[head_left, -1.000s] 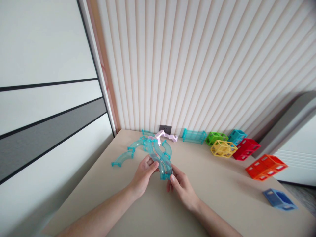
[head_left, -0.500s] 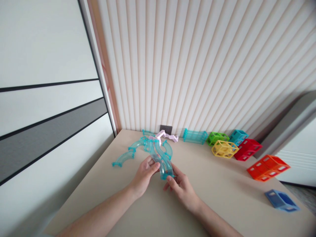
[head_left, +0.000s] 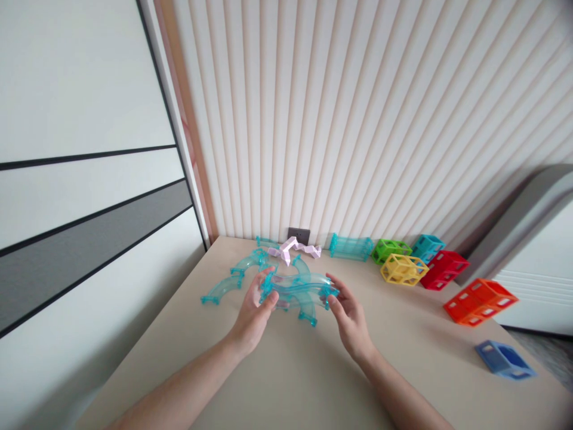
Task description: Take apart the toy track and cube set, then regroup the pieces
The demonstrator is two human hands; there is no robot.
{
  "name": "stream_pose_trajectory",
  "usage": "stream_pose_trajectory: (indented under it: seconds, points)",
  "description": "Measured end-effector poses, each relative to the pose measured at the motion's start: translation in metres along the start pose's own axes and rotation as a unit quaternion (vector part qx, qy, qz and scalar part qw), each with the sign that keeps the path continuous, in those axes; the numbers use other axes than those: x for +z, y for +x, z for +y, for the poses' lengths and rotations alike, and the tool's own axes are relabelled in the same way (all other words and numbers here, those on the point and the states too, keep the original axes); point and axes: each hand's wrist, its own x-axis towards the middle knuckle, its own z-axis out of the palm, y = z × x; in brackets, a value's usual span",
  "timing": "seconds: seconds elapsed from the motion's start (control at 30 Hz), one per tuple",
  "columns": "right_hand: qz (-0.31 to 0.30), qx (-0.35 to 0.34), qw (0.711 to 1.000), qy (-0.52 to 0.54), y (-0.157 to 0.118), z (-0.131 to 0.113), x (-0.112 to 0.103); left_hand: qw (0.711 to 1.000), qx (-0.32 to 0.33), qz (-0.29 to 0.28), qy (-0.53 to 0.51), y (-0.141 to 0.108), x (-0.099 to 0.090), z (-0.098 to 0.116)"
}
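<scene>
Between my two hands, several clear teal wavy track pieces [head_left: 298, 282] lie crosswise in a stack above the table. My left hand [head_left: 256, 312] is closed on their left end, thumb in front and fingers behind. Their right end sits between the thumb and fingers of my right hand [head_left: 350, 315]. Just below and behind them, a curved teal track piece [head_left: 307, 312] points toward me; whether it touches the stack I cannot tell. Beyond my left hand, more curved teal track pieces [head_left: 225, 288] rest on the table.
Pale purple angular pieces [head_left: 286, 248] lie at the back by a dark wall socket [head_left: 299, 235]. A teal track stack [head_left: 351, 246] stands against the ribbed wall. To the right are green [head_left: 390, 251], yellow [head_left: 403, 270], red [head_left: 444, 270], orange [head_left: 480, 303] and blue [head_left: 505, 360] openwork blocks.
The wavy track pieces have turned from pointing toward me to lying crosswise. My right hand has moved right and up to their right end; my left hand has shifted slightly up and left.
</scene>
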Motion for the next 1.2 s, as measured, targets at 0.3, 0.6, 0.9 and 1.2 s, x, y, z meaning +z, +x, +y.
stream_pose_trajectory:
  seconds: [0.3,0.6,0.9,1.2]
  points:
    - [0.051,-0.01,0.999,-0.011,0.009,0.001,-0.006,0.999,-0.022,0.017,-0.021,0.006,0.002,-0.001]
    - [0.044,-0.019,0.999,0.027,0.013,0.025,-0.015,0.999,-0.043,0.008,0.01,0.006,-0.003,-0.007]
    - [0.008,-0.031,0.998,0.045,0.016,0.016,-0.02,0.999,-0.035,-0.014,0.008,0.008,-0.008,-0.009]
    - [0.038,-0.026,0.995,0.092,0.015,0.02,-0.014,0.998,-0.052,-0.023,-0.01,0.007,-0.003,0.0]
